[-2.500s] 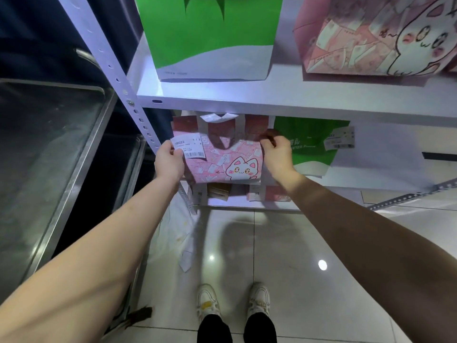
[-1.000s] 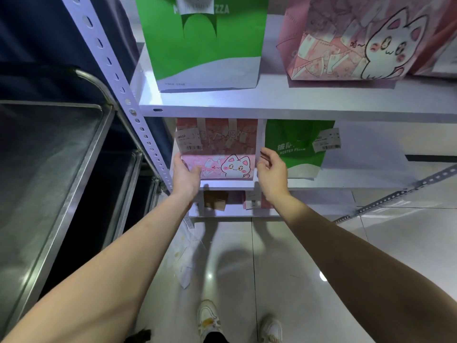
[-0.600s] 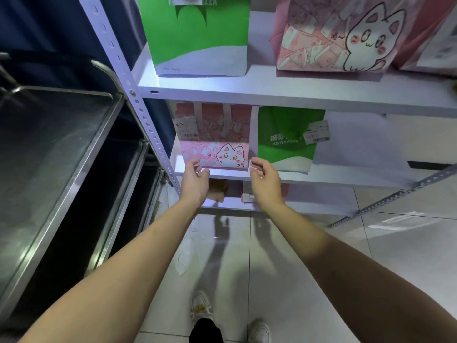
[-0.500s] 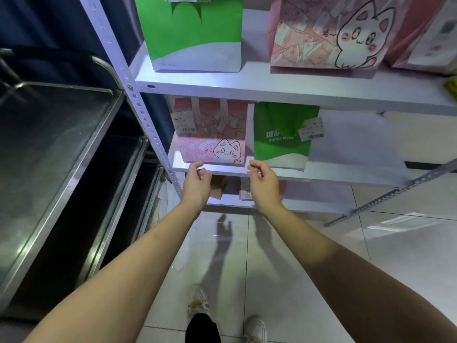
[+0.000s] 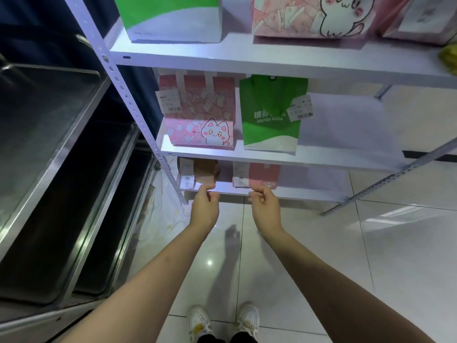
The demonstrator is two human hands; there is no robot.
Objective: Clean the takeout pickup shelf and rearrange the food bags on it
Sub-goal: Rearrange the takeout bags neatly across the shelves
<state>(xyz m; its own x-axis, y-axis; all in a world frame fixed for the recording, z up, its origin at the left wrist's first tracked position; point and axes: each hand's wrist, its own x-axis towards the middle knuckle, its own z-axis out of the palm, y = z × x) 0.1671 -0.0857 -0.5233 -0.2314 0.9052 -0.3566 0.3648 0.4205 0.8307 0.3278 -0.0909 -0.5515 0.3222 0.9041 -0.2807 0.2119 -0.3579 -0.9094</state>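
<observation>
A pink cat bag (image 5: pixel 197 112) stands upright at the left of the middle shelf (image 5: pixel 321 157), with a green pizza bag (image 5: pixel 270 112) beside it on the right. Both hands are below them, in front of the lowest shelf (image 5: pixel 296 193). My left hand (image 5: pixel 204 209) hangs with fingers loosely curled and holds nothing. My right hand (image 5: pixel 265 206) is the same, apart from any bag. Behind the hands on the lowest shelf sit a brown bag (image 5: pixel 200 173) and a small pink bag (image 5: pixel 257 175). The top shelf carries a large green bag (image 5: pixel 170 18) and a large pink cat bag (image 5: pixel 309 16).
A steel cart (image 5: pixel 49 144) with trays stands close on the left, against the perforated shelf post (image 5: pixel 131 105). A crumpled plastic sheet (image 5: pixel 163 219) lies on the tiled floor by the post. A yellow-green object (image 5: pixel 448 58) sits at the top shelf's right end.
Both hands set the pink cat bag upright on the middle shelf, let go of it, and dropped to the lowest shelf's front edge. The view tilted downward.
</observation>
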